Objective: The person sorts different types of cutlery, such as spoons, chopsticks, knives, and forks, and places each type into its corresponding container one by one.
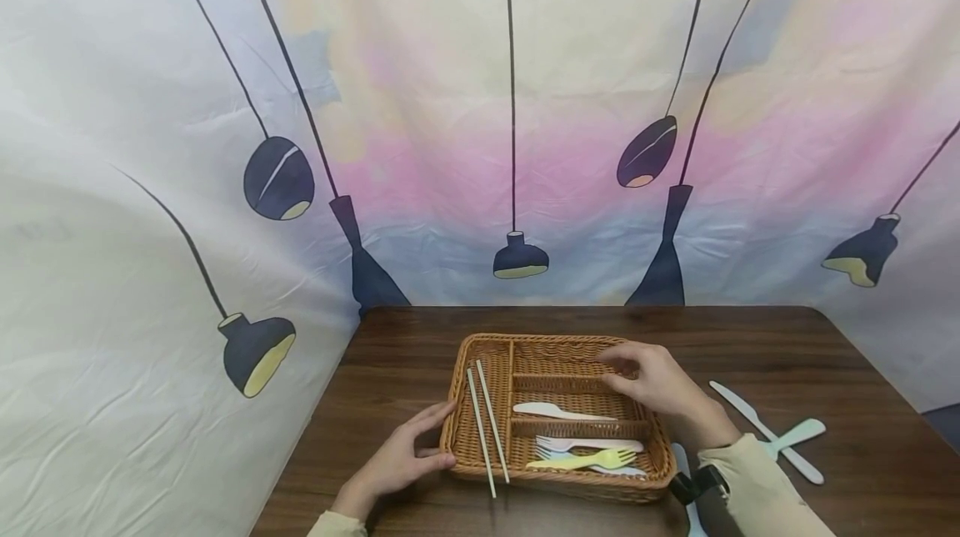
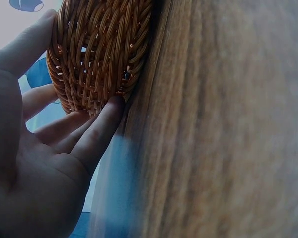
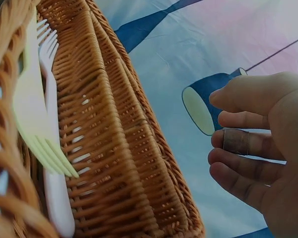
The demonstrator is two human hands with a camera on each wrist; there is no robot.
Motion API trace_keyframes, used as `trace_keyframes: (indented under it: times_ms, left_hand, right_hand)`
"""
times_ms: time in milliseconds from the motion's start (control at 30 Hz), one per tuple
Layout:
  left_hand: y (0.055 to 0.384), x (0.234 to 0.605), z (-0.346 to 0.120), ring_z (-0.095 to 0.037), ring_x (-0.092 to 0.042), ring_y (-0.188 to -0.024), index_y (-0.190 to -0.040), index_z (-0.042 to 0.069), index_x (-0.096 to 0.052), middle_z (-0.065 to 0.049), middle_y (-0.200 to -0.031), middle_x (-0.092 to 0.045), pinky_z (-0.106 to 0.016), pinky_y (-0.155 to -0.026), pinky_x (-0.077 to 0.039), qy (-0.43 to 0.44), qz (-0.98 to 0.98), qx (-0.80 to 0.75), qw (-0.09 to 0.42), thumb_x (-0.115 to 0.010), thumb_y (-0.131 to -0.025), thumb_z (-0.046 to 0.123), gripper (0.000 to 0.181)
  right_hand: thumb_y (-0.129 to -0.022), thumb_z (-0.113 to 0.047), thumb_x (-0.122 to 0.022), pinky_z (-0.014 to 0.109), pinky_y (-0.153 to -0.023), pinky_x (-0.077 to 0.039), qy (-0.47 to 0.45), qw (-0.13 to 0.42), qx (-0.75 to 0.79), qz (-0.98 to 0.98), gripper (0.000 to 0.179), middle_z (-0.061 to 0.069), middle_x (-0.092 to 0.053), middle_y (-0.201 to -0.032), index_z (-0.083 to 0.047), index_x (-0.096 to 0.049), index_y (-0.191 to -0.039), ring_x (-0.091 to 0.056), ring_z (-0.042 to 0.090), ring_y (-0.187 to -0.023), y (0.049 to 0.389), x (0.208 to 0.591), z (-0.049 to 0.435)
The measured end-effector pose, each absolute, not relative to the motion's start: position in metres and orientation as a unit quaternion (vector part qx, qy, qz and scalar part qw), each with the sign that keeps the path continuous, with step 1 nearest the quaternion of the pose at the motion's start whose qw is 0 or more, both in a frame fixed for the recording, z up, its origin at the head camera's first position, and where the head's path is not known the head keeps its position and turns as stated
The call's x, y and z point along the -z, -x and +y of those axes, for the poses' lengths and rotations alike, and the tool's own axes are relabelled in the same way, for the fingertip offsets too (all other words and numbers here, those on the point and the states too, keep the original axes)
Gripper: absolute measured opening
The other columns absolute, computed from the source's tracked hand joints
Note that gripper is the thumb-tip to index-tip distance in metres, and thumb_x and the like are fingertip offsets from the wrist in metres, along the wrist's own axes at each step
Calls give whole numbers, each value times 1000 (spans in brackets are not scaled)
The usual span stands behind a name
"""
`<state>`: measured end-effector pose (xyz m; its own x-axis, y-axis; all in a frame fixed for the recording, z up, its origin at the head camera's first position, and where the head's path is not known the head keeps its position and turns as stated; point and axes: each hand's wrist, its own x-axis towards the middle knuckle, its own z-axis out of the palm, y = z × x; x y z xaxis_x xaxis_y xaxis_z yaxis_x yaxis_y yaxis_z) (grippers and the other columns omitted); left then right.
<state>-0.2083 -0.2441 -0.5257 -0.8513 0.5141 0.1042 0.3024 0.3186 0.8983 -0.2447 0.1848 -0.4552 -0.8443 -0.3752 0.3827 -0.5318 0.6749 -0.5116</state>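
Wicker basket [image 1: 585, 487] sitting on the surface [image 1: 390, 378], left hand [image 1: 401, 455] resting extended fingers against its left end, right hand [image 1: 656, 378] hovering loose and unladen over its right side, chopsticks [image 1: 481, 429] jutting past its front rim.

That dark wood-grain table [image 1: 405, 378] in front of me carries a wicker basket [image 1: 592, 487], a white knife [image 1: 744, 410] crossed with a mint-green utensil [image 1: 802, 433], and a pale-blue utensil [image 1: 694, 520], partly hidden.

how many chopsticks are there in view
2: the left chopstick and the right chopstick, side by side in the left compartment of the basket, near ends over its rim; no others show.
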Motion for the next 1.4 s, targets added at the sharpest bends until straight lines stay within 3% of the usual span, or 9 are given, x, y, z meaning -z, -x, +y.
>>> trace_keyframes:
  times_ms: [667,1400]
  left_hand:
    - [208,523,-243,-49,-30,-138,-151,10,-35,-25,-156,-22,-26,-92,-55,-247,807,-526,104,-76,-86,17,78]
    - [208,524,-244,-49,-28,-138,-152,12,-34,-24,-157,-22,-26,-92,-55,-251,804,-527,111,-74,-87,16,76]
  right_hand:
    - [-85,-18,-76,27,-63,-54,-203,181,-298,-915,28,0,-70,-95,-10,-71,-111,-61,6,-77,243,456,228]
    - [-88,-26,-72,30,-61,-52,-117,171,-284,-936,34,13,-69,-107,-9,-68,-117,-65,22,-85,234,455,264]
